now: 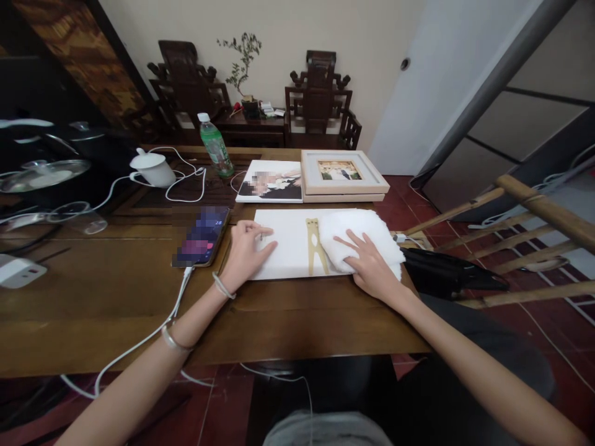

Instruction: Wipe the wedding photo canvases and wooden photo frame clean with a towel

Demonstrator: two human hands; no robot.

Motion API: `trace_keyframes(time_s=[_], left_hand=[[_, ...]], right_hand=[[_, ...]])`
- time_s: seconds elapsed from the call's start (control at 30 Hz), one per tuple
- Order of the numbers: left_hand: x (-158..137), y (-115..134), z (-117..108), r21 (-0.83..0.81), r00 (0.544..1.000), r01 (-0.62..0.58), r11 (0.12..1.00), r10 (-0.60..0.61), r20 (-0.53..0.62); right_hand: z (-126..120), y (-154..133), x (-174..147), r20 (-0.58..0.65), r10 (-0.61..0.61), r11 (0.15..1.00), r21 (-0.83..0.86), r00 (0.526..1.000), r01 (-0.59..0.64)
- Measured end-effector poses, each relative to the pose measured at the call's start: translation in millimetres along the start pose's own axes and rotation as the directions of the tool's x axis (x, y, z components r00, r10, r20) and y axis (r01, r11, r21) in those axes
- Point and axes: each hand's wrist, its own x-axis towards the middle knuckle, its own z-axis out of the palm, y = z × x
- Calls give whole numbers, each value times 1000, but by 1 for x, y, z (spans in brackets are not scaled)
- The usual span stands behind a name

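A flat white board or album (pixel 288 248) with a gold, forked figure (pixel 313 244) on its face lies on the table in front of me. My right hand (pixel 369 260) rests with spread fingers on a folded white fluffy cloth (pixel 341 226), which covers the board's right part. At the board's left end is my left hand (pixel 248 248), its fingers bent and its thumb stretched out apart from them over the white surface. Nothing shows between the left fingers. The board's right end is hidden under the cloth.
Behind the board lie a photo panel (pixel 274 193) and stacked wooden picture frames (pixel 344 191). A charging phone (pixel 204 238), green bottle (pixel 216 148), white lidded cup (pixel 153 170) and clear plastic cup (pixel 83 218) stand or lie leftward. White cables cross the table (pixel 325 322).
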Motion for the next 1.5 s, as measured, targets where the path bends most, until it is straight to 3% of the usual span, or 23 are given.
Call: trace_keyframes(time_s=[0.07, 0.2, 0.37, 0.6, 0.7, 0.87, 1.0, 1.1, 1.33, 1.5], left_hand=[[-4, 4, 5, 55, 998, -57, 997, 55, 39], [-9, -3, 8, 226, 994, -72, 971, 51, 101], [-4, -26, 9, 111, 970, -148, 983, 122, 211], [2, -24, 11, 55, 949, -212, 976, 192, 249], [3, -23, 11, 50, 947, -213, 976, 194, 255], [4, -27, 11, 30, 950, -206, 978, 192, 246], [4, -28, 11, 20, 950, -204, 979, 193, 245], [4, -27, 12, 26, 952, -200, 980, 188, 241], [3, -23, 12, 36, 955, -195, 980, 182, 233], [3, -23, 12, 46, 953, -195, 980, 178, 244]], right_hand=[[2, -2, 4, 5, -5, 1000, -9, 1000, 5], [2, -6, 7, 11, 5, 999, -43, 1000, -5], [-5, -13, -3, 55, -15, 998, -62, 998, 18], [-20, -23, -23, 118, -43, 998, -50, 992, 49], [-18, -13, -11, 138, -14, 998, -55, 990, 22], [-8, 17, 39, 218, 93, 994, -81, 971, -77], [-1, 28, 60, 237, 104, 991, -108, 966, -80], [-3, 19, 47, 236, 81, 994, -96, 968, -60], [-32, -25, -25, 202, -41, 999, 26, 979, 36], [-42, -20, -28, 221, -37, 998, 61, 975, 24]])
